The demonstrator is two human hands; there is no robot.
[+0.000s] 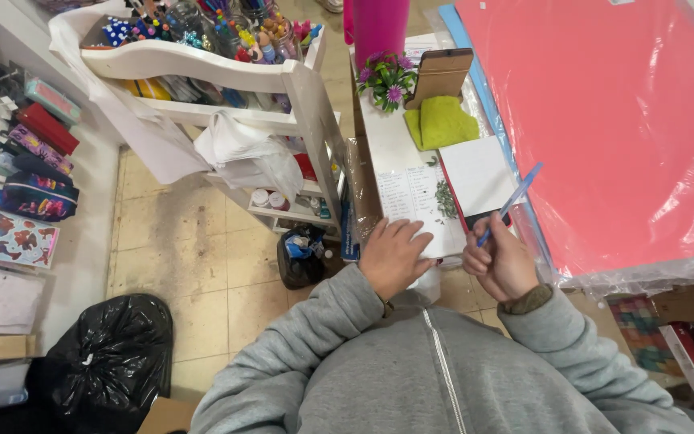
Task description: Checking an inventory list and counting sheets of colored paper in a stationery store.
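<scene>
White narrow counter, crowded: notepad, green cloth, flower pot at the far end, shelf rack tight on its left, pink sheet on its right. Little free room. Left hand lies flat, fingers spread, on written paper at the near edge. Right hand is curled tight around blue pen, tip down, just beside the notepad.

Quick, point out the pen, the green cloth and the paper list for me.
pen (511, 201), head view, middle of the blue barrel above the right hand (501, 265).
green cloth (442, 122), head view, centre of the fold.
paper list (405, 197), head view, upper written area.
</scene>
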